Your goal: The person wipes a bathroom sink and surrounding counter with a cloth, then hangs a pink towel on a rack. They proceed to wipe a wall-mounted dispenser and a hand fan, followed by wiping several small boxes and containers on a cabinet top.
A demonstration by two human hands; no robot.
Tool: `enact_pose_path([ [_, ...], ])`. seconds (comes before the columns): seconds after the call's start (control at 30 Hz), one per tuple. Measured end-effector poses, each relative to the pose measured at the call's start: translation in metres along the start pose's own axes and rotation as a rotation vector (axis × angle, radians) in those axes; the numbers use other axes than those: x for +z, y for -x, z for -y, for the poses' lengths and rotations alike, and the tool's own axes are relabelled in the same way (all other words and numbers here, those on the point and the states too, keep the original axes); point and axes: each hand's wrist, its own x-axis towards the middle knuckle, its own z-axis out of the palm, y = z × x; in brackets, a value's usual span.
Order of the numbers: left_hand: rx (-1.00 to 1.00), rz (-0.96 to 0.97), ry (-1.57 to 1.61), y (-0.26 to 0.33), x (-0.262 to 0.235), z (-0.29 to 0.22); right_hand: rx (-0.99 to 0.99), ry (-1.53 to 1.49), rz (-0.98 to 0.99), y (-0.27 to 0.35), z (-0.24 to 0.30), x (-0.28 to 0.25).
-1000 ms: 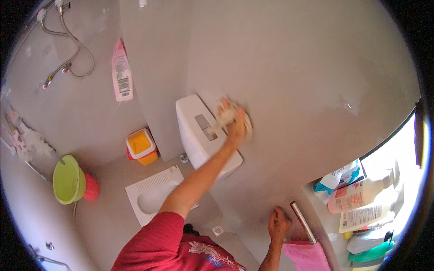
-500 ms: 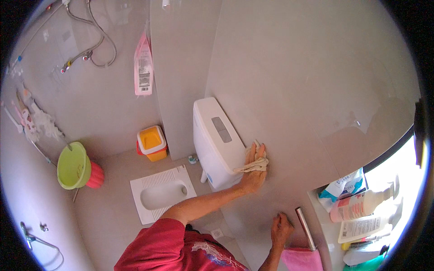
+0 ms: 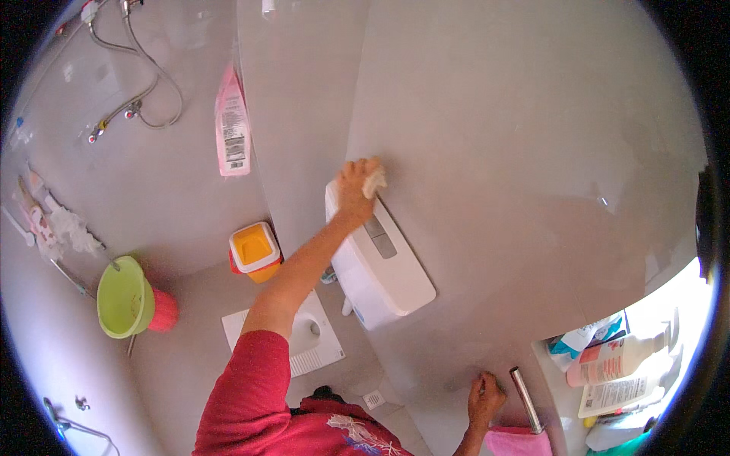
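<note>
Left hand (image 3: 354, 187) grasps beige cloth (image 3: 375, 182) at far end of white cistern (image 3: 403, 277), beside grey wall (image 3: 494, 190). Right hand (image 3: 487, 397) at near right, fingers curled, cannot tell whether fully closed; just left of metal bar (image 3: 525, 399). Pink towel (image 3: 518, 442) at bar's near end.

A pale ledge (image 3: 561, 400) holds bottles (image 3: 608, 362) and a packet (image 3: 588, 337); the grey floor (image 3: 190, 361), a yellow bin (image 3: 255, 249).
</note>
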Motion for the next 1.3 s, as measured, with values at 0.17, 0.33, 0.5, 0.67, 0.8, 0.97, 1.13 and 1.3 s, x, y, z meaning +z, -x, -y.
enact_pose_path([
  [0.17,-0.250,0.458,0.018,-0.007,0.040,0.108,0.021,-0.016,0.064,-0.005,0.002,0.003],
  [0.33,-0.221,0.533,-0.143,0.006,0.010,0.050,0.064,0.016,0.081,-0.002,0.010,-0.007],
  [0.5,-0.115,0.326,0.007,0.037,0.016,0.058,-0.008,0.019,0.040,-0.005,0.015,-0.009],
  [0.67,-0.090,0.242,0.142,0.080,0.002,0.028,-0.032,-0.031,-0.010,0.003,-0.004,0.002],
  [0.8,-0.112,0.065,0.333,0.128,0.001,0.002,-0.017,-0.076,0.038,0.000,-0.002,0.003],
  [0.97,-0.069,0.051,0.186,0.180,-0.019,-0.088,-0.060,-0.043,0.021,0.001,-0.008,0.001],
  [1.13,0.212,0.325,0.214,0.216,-0.045,-0.138,-0.082,-0.013,0.024,0.001,-0.003,-0.001],
  [1.3,0.293,0.061,0.199,0.238,-0.012,-0.115,-0.082,-0.028,0.026,-0.004,-0.002,-0.002],
])
